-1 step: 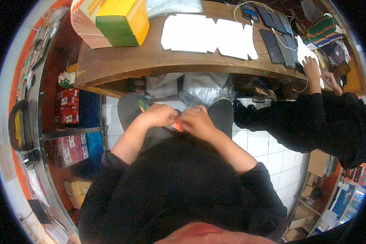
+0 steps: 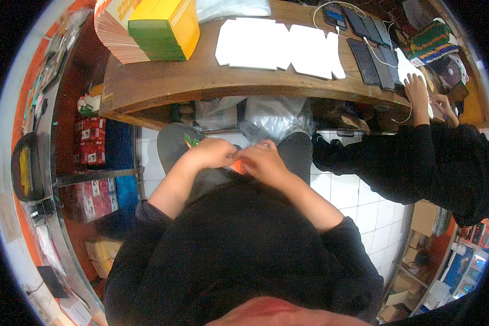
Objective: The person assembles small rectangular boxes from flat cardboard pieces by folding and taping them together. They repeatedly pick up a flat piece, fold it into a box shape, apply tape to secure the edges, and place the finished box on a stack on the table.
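Over my lap, both hands are close together on a small piece of printed card [image 2: 237,167], mostly hidden by my fingers. Its orange part shows below the fingertips, and a green, orange-edged corner sticks out beyond my left wrist. My left hand [image 2: 217,152] is closed, thumb side toward the right hand. Bent fingers of my right hand [image 2: 262,162] pinch the orange part. Whether the green corner and the orange part are one piece, I cannot tell. Ahead on the wooden table [image 2: 201,84] lie flat white carton blanks [image 2: 254,44] with cut flaps.
A yellow and green carton stack [image 2: 163,32] stands at the table's far left. Several phones [image 2: 364,62] with white cables lie at the right. A co-worker's hand [image 2: 417,89] rests on a white sheet there. Clear plastic bags [image 2: 277,117] sit under the table.
My right fingers have shifted slightly, and more of the orange part shows beneath them. The co-worker's hands have moved a little. Everything else looks the same.
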